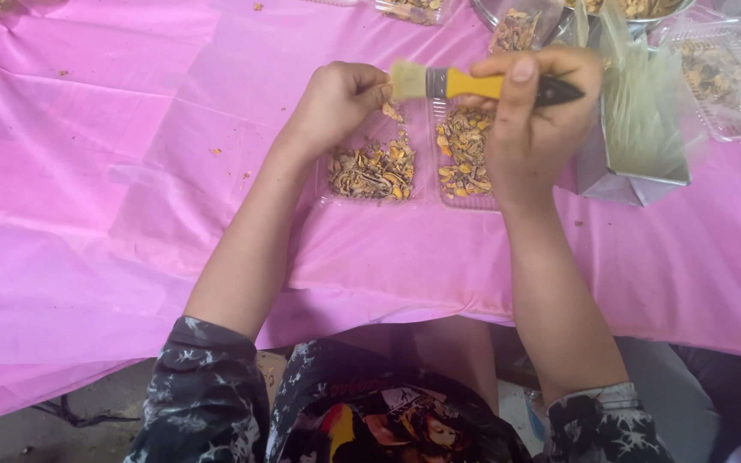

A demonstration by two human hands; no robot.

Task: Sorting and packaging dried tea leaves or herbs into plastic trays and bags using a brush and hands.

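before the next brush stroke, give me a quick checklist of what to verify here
1. Brush gripped: ok, the right hand holds its yellow and black handle.
2. Bristles on the piece: ok, they meet the left hand at its fingertips.
3. Piece held firmly: cannot tell, the left hand's closed fingers hide it.
4. Two-part clear tray below the hands: ok, both compartments sit under them, each holding dried yellow-brown pieces.
5. Pink table cover clean: not ok, a few crumbs lie scattered on it.
6. Room on the right: not ok, a silver box stands close to the right hand.
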